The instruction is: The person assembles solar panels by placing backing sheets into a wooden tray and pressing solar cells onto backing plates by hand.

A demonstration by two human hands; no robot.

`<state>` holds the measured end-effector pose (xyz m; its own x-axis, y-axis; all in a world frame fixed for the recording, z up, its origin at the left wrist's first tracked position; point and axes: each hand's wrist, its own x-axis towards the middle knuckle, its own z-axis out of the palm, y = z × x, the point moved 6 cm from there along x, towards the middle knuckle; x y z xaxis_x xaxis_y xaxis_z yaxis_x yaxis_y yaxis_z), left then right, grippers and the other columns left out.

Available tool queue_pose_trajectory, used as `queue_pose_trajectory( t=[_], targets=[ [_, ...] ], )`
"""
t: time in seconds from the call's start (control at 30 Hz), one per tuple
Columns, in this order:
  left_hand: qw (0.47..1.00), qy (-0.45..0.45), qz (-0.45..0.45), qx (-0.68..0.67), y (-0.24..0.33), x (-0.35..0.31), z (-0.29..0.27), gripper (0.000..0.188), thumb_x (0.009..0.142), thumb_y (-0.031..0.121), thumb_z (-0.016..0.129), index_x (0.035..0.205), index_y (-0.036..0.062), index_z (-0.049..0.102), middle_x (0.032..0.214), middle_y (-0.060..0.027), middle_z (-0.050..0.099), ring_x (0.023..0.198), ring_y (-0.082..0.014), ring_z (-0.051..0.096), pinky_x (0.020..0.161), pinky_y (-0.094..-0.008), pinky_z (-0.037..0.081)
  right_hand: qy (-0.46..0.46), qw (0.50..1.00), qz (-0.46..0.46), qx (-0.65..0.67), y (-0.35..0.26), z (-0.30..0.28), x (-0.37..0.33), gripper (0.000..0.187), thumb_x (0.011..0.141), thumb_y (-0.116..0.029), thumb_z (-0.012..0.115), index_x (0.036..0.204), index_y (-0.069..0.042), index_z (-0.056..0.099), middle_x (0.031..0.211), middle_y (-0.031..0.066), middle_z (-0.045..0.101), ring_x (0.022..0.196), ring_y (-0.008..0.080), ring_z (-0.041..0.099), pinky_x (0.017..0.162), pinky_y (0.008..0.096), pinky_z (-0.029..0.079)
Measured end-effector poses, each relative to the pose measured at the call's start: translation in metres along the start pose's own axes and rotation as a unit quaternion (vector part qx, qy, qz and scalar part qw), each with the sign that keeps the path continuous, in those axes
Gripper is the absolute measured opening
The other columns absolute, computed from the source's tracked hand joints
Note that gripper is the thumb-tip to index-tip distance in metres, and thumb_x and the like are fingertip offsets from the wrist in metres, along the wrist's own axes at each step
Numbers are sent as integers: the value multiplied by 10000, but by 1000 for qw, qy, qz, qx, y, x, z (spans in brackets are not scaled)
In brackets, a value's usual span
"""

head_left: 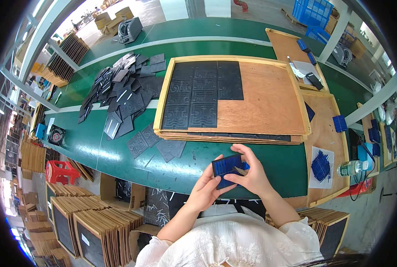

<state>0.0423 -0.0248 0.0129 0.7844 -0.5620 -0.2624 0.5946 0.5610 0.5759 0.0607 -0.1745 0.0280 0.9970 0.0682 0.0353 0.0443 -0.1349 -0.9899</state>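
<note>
1. Hands and held thing. The left hand (206, 189) and the right hand (251, 175) meet just above the near edge of the green bench (118, 151). Between them they hold a small stack of blue cells (227, 167), thin dark-blue rectangular plates. The left fingers close on the stack's lower left corner, the right fingers curl over its top and right edge. Neither hand is free.

2. Grip detail. A pale sliver shows at the right thumb, against the blue face. Whether it is a tab, a strip or only the thumbnail cannot be told at this size.

3. Risk, slip. The stack is pinched at its edges, clear of the bench, with the person's lap below. Should either grip loosen, a plate would likely slide off and fall past the bench edge.

4. Risk, breakage. Plates this thin probably crack under bending. Squeezing from opposite corners, or pressing with the thumb in the middle of the face, would be the likely cause.

5. Ahead of the hands. A wooden tray (269, 102) lies well beyond the fingertips, its left part covered by black patterned tiles (198, 93) set edge to edge. A reach over its raised rim could catch a projecting corner of the stack.

6. Ahead and left of the left hand. Loose dark tiles (127, 98) lie in a heap, with a few strays nearer. A plate set down here could be lost among them or scratched.

7. Right of the right hand. A sheet with blue strips (321, 167) and a clear bottle (352, 168) stand on a side board. A sweeping right elbow could tip the bottle.
</note>
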Motion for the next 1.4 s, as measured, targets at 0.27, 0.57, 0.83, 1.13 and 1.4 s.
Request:
queue_pose_trajectory(
  t=[0.27,0.57,0.83,1.13,1.4],
  targets=[
    [999,-25,6,44,3,-3,0,590,1035,-5,337,1593,126,195,1545,-127,358,1386,-286,445,1128,-530,415,-14,1000,22,-12,-2,-8,7,728,715,-106,891,1339,-37,523,1279,122,614,1100,177,613,935,310,495],
    [998,-30,-32,-39,19,1,-2,602,999,-16,436,1564,91,254,1508,-181,414,1341,-357,494,1056,-595,471,6,980,89,177,6,-22,1,352,793,35,795,1107,2,638,798,30,676,725,79,606,693,228,486],
    [890,149,198,384,36,-6,-31,166,935,-46,643,1091,-42,590,916,-82,679,772,-129,670,681,-286,584,68,971,113,201,5,-25,0,343,742,89,795,1030,-23,646,727,-22,610,649,43,527,588,189,403],
    [996,27,25,-79,6,5,-28,79,997,85,592,1037,19,612,844,-64,682,673,-161,685,593,-299,620,-65,957,-37,279,-6,-3,-5,887,657,-39,907,1417,-15,451,1340,198,574,1165,232,586,778,278,479],
    [546,219,335,736,83,4,-52,413,850,189,758,1188,4,607,1119,-157,666,1091,-363,599,918,-438,470,-64,995,-51,52,-27,-25,23,974,643,-160,936,1453,-13,416,1392,133,487,1275,237,503,1068,369,415]
  ],
)
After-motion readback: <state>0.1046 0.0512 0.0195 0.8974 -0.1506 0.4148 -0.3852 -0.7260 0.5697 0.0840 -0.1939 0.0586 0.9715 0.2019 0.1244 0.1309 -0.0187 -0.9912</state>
